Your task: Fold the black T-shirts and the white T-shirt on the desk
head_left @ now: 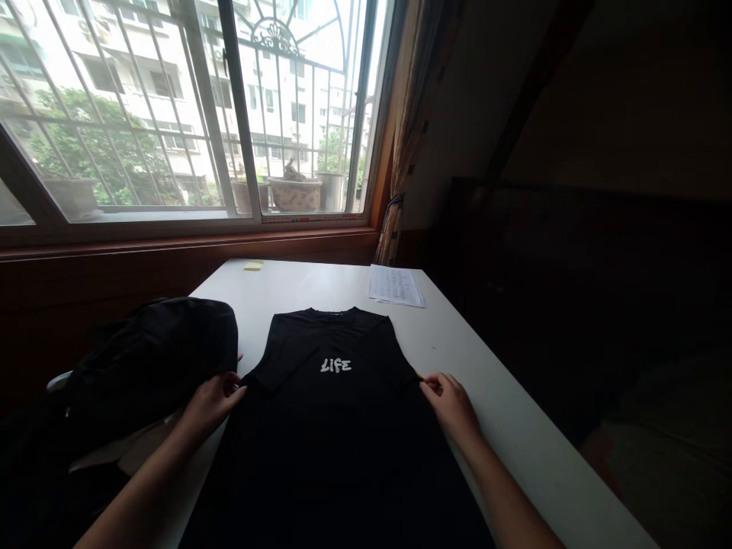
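Note:
A black sleeveless-looking shirt (pixel 343 442) lies spread on the white table, its neckline toward the window and small white lettering on its upper part. My left hand (pixel 220 393) pinches the shirt's left edge just below the armhole. On the other side, my right hand (pixel 446 396) pinches the right edge at about the same height. A bit of yellow shows beside the right fingertips; what it is cannot be made out. The shirt's lower end runs out of view at the bottom.
Dark clothing (pixel 165 358) is heaped at the left, beside the white table (pixel 492 366). Printed papers (pixel 396 285) lie at the table's far right corner, a yellow note (pixel 253 266) at the far left. Behind stand a barred window and a tied curtain (pixel 394 206).

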Tool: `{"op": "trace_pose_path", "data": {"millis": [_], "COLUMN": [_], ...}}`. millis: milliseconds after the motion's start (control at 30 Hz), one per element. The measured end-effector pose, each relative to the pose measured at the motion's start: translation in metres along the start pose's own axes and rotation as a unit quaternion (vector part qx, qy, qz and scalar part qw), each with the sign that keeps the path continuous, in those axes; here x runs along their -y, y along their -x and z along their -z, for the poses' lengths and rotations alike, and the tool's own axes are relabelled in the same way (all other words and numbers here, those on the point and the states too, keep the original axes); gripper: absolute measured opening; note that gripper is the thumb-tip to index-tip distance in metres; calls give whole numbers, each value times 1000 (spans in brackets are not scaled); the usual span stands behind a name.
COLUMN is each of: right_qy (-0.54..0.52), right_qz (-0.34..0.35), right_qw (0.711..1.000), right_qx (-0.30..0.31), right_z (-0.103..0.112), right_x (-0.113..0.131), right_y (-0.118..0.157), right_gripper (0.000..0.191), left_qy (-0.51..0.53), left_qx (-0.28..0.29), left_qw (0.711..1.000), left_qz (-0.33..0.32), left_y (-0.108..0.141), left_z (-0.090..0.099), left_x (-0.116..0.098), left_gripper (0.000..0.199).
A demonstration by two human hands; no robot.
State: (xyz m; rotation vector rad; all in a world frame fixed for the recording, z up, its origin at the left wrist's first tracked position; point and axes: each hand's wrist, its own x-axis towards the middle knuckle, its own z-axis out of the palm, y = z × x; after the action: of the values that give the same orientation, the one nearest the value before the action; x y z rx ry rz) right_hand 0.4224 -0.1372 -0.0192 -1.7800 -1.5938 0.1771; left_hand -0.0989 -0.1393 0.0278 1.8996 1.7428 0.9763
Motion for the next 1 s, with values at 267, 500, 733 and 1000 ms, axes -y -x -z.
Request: {"op": "trace_pose_path", "data": {"millis": [267,500,733,1000], "right_qy": [24,58,59,52], "right_qz": [53,181,186,123], "right_qw": [998,982,980,990], "right_qx": [-10,10,49,46], "right_z": [0,10,17,17], "right_x": [9,17,19,15], "right_y": [6,8,8,6], "right_gripper": [12,23,28,20], "left_qy": [-24,-45,-67,-143], "left_qx": [2,19,3,-2], "left_qw": [1000,999,998,977], "left_qz": [17,19,6,-158], "left_y": [-2,-1,-2,9], "left_z": [-5,-3,-5,-22], "left_x": [5,0,5,-35], "left_gripper": [46,46,38,27]}}
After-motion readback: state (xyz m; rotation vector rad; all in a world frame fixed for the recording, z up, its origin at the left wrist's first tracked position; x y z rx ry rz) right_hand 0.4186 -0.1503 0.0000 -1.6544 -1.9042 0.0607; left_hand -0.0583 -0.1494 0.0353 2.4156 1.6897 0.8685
